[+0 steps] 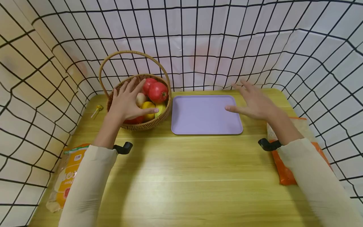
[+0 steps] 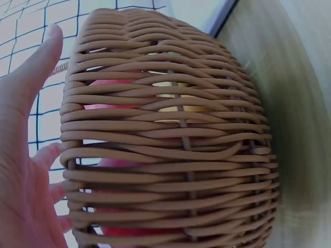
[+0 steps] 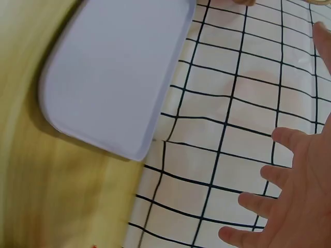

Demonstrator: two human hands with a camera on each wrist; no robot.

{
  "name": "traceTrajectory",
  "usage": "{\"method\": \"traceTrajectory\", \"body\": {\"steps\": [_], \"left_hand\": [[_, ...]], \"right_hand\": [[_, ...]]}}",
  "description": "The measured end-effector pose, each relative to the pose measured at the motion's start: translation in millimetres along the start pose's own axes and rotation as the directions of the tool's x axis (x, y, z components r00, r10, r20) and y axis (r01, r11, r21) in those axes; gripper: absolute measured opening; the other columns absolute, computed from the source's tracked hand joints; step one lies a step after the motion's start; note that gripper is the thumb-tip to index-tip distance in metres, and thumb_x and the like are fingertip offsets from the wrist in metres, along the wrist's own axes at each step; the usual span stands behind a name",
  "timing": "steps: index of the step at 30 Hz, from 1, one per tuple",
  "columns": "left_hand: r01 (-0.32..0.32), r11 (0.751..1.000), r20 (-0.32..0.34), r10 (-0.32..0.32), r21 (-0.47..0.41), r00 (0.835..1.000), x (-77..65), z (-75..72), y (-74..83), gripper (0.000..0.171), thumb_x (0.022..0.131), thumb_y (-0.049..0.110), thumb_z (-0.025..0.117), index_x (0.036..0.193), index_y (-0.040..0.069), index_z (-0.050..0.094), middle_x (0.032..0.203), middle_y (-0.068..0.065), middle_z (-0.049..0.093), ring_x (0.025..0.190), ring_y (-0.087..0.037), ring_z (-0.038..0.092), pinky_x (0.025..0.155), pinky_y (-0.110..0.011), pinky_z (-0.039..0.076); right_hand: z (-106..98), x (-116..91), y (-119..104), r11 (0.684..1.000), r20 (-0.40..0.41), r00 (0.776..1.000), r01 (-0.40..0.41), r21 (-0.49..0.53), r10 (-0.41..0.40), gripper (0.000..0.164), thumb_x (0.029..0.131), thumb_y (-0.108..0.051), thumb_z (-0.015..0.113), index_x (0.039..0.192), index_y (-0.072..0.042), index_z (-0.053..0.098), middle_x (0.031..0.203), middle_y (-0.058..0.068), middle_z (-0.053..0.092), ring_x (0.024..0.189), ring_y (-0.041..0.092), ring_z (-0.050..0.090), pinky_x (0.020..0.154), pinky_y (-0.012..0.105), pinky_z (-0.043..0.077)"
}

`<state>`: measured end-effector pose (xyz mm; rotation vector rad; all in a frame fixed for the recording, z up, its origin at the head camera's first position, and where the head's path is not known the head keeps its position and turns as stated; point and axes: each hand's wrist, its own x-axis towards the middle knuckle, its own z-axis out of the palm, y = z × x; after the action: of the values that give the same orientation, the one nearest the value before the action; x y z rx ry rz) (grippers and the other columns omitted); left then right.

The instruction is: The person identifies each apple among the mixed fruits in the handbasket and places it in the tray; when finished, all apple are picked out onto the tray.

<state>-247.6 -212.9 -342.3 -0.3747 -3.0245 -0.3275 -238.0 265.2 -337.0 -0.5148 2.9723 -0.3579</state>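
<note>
Wooden table [image 1: 187, 183] — purple tray [image 1: 205, 115] flat, long axis left-to-right.

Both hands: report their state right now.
Left hand: open, holding nothing, by the wicker basket.
Right hand: open, holding nothing, near the purple tray.

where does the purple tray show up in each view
Head: the purple tray lies just right of centre at mid-height, right of the wicker basket.
Left wrist: probably the pale slab at the top edge, right of centre, partly hidden behind the basket.
Right wrist: upper left, cut off by the top edge.
Shared landmark: the white backdrop with black grid lines, seen in all three.
</note>
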Motion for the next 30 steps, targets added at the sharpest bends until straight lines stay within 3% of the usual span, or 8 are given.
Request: {"method": "traceTrajectory", "body": {"steps": [4, 9, 15, 23, 30], "left_hand": [[-0.003, 1.0, -0.029, 0.002, -0.03, 1.0, -9.9, 2.1, -4.3, 0.121, 0.071, 0.09, 0.063, 0.166, 0.038, 0.011, 0.174, -0.009, 0.008, 0.157, -0.046, 0.013, 0.119, -0.078, 0.009], [0.004, 0.996, -0.085, -0.011, -0.088, 0.996, -23.4, 6.9, -12.1, 0.118, 0.071, 0.083, 0.07, 0.165, 0.037, 0.017, 0.172, -0.011, 0.017, 0.156, -0.045, 0.018, 0.119, -0.076, 0.013], [-0.003, 0.986, -0.136, -0.02, -0.168, 0.991, -38.4, 11.3, -21.4, 0.113, 0.073, 0.073, 0.077, 0.164, 0.034, 0.025, 0.169, -0.016, 0.025, 0.153, -0.046, 0.024, 0.117, -0.076, 0.019], [0.036, 0.978, -0.126, -0.062, -0.204, 0.99, -51.7, 15.0, -30.7, 0.109, 0.073, 0.071, 0.078, 0.163, 0.034, 0.029, 0.167, -0.014, 0.03, 0.15, -0.045, 0.029, 0.111, -0.078, 0.028], [0.084, 0.972, -0.141, -0.117, -0.221, 0.983, -55.0, 18.8, -34.6, 0.105, 0.073, 0.073, 0.078, 0.16, 0.032, 0.036, 0.164, -0.015, 0.033, 0.144, -0.044, 0.032, 0.1, -0.076, 0.04]], "right_hand": [[10.6, -7.3, 3.3, 0.999, -0.008, 1.0, -0.019, 0.047, 0.019, 0.1, 0.092, -0.076, 0.053, 0.167, -0.031, 0.005, 0.175, 0.007, -0.007, 0.154, 0.053, 0.015, 0.111, 0.081, 0.023], [27.2, -14.9, 8.6, 0.991, -0.05, 0.999, -0.002, 0.131, 0.008, 0.094, 0.096, -0.068, 0.055, 0.167, -0.03, 0.007, 0.173, 0.017, 0.006, 0.155, 0.05, 0.016, 0.112, 0.08, 0.023], [48.8, -28.5, 13.9, 0.973, -0.098, 0.995, -0.01, 0.232, 0.033, 0.09, 0.099, -0.058, 0.058, 0.166, -0.016, 0.015, 0.168, 0.022, 0.023, 0.153, 0.048, 0.023, 0.119, 0.072, 0.023], [81.1, -41.4, 19.0, 0.953, -0.085, 0.992, -0.066, 0.297, 0.095, 0.082, 0.102, -0.052, 0.058, 0.163, -0.008, 0.026, 0.161, 0.029, 0.034, 0.132, 0.052, 0.049, 0.105, 0.07, 0.042], [102.6, -44.0, 21.2, 0.932, -0.116, 0.983, -0.095, 0.349, 0.144, 0.072, 0.103, -0.042, 0.059, 0.156, -0.001, 0.037, 0.155, 0.031, 0.041, 0.122, 0.052, 0.057, 0.103, 0.066, 0.046]]}}
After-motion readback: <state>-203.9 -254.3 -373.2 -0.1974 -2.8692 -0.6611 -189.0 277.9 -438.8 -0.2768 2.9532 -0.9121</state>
